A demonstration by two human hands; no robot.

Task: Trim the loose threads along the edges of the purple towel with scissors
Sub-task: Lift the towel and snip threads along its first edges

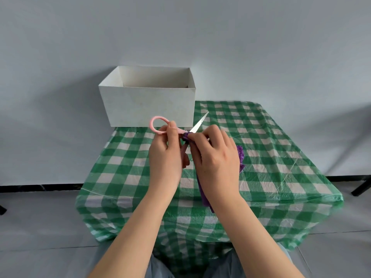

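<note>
My left hand (166, 157) grips pink-handled scissors (197, 124); one pink loop sticks out above my fingers and the steel blades point up and to the right. My right hand (214, 157) pinches a bunched edge of the purple towel (241, 155) right at the base of the blades. The rest of the towel hangs under my right hand and wrist, mostly hidden, with purple showing to the right and below. Both hands are held above the table.
A green and white checked cloth covers the small table (281, 157). An open white cardboard box (148, 105) stands at the table's far left corner, just behind the scissors. Grey floor and a pale wall surround the table; dark furniture legs (361, 187) show at right.
</note>
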